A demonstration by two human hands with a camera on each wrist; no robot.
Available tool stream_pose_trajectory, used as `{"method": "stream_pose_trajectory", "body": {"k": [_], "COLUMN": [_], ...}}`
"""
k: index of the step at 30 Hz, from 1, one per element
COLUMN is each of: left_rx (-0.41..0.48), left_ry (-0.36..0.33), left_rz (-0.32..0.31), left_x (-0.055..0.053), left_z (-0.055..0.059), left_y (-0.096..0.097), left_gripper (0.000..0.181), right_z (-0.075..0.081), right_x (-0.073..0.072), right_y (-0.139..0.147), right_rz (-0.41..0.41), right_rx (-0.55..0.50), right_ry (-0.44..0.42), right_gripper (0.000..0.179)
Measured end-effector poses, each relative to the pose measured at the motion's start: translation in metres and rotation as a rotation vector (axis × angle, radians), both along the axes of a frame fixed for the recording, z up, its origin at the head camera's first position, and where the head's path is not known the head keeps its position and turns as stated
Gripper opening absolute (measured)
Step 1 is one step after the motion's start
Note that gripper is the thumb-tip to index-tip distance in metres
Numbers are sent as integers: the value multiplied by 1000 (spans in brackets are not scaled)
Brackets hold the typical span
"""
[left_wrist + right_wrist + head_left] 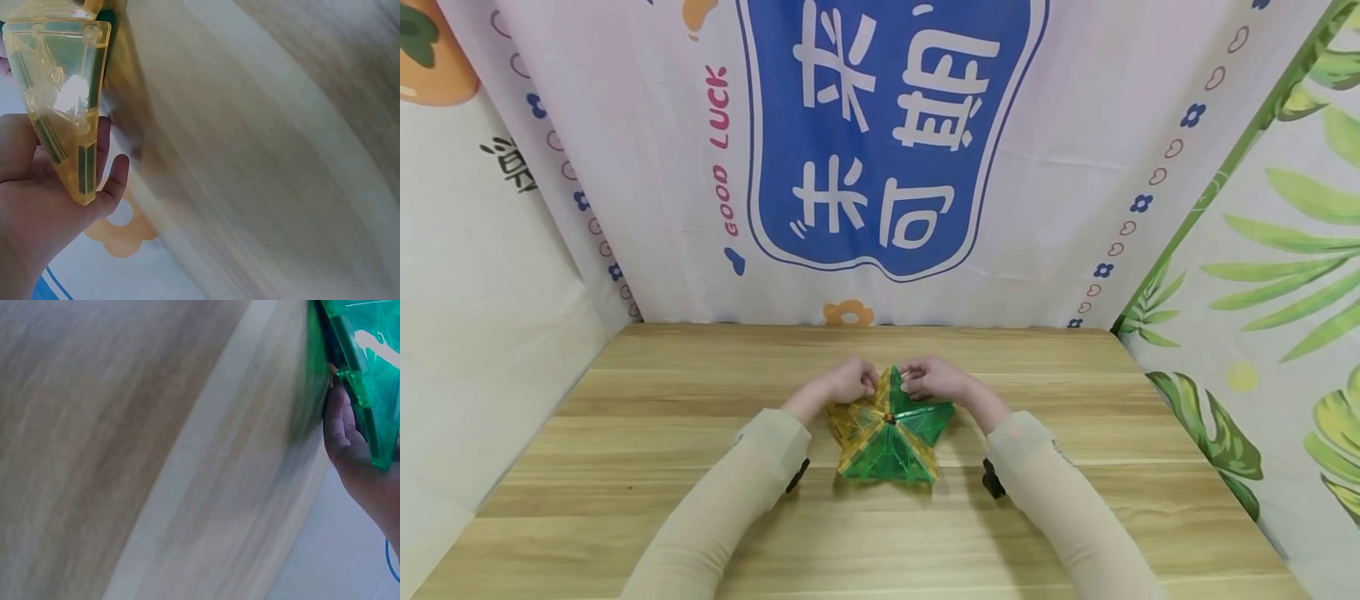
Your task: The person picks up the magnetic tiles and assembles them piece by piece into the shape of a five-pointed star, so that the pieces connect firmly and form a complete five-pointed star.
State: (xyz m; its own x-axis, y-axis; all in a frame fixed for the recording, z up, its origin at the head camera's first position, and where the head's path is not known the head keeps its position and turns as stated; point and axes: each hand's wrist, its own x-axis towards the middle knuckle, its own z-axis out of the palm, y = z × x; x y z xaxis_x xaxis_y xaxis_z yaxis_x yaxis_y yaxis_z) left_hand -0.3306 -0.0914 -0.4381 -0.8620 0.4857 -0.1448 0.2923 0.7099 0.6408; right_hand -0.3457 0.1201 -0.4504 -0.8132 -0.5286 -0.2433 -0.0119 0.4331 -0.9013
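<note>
A star of translucent magnetic tiles (889,454) stands on the table, orange mainly on its left and green on its right, with raised ridges meeting at a small reddish centre. My left hand (852,380) grips the far point from the left with curled fingers. From the other side my right hand (934,378) holds the green side of that same point. In the left wrist view an orange triangular tile (59,75) covers part of the hand. A green tile (375,369) similarly hides some fingers in the right wrist view.
The wood-grain table (700,367) extends around the star. A printed cloth (685,167) with a blue panel hangs behind its far edge, and more patterned cloth (1300,275) flanks the right side. Both forearms reach in from the near edge.
</note>
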Motion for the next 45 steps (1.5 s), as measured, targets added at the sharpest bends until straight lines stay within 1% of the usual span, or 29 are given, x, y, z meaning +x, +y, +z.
{"method": "stream_pose_trajectory", "body": {"k": [2,5,7,9,13,15,17,19,22,26,29,33,36,42,45], "left_rx": [-11,8,12,14,10,15,15,19,46,88,105,126,130,129,120], "left_ry": [3,1,10,26,61,65,86,111,177,201,176,152,142,148,164], "left_rz": [6,16,18,8,-10,-10,-20,-29,-47,-21,9,42,71,134,150], "left_x": [0,2,4,7,16,21,26,31,37,44,46,46,44,36,30], "left_z": [1,4,8,12,19,20,18,14,6,0,-2,-5,-5,-7,-10], "left_y": [-1,-4,-10,-17,-34,-42,-50,-56,-63,-65,-65,-65,-63,-59,-57], "left_gripper": [15,20,24,25,25,24,24,23,21,17,16,15,16,15,14], "right_z": [2,6,9,13,19,21,21,19,14,7,6,6,6,4,2], "right_x": [1,4,6,9,19,26,33,40,50,55,55,53,50,37,30], "right_y": [1,7,14,22,40,48,56,62,68,70,69,68,67,66,64], "right_rz": [-3,13,32,58,102,114,123,125,108,61,28,1,-17,-64,-110], "right_rx": [2,6,27,62,141,174,207,244,259,214,189,172,160,155,165], "right_ry": [8,52,114,185,326,375,410,414,380,328,309,296,299,298,275], "right_gripper": [43,44,43,42,37,35,33,32,30,28,26,24,24,23,22]}}
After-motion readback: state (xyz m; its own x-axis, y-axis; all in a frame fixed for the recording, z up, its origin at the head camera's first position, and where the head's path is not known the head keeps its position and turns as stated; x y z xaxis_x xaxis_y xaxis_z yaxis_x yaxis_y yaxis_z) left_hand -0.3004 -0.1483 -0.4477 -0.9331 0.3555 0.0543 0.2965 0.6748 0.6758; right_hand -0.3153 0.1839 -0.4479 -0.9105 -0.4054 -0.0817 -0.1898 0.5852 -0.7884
